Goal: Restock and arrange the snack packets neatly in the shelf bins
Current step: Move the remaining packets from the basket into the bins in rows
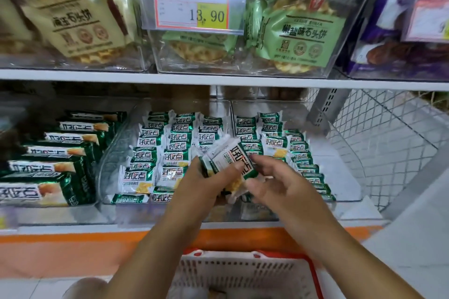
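Now: both hands on a small stack of packets

Nearest, a white basket with a red rim sits below the forearms. Above it, the left hand grips a stack of green-and-white snack packets, fingers curled round it and thumb laid across the top. The right hand pinches the stack's right edge between fingertip and thumb. The stack is held just over the front of the middle clear bin, which holds rows of matching packets. The right bin holds fewer rows. Green boxes fill the left. Farther up, the upper shelf carries bagged biscuits and a price tag.
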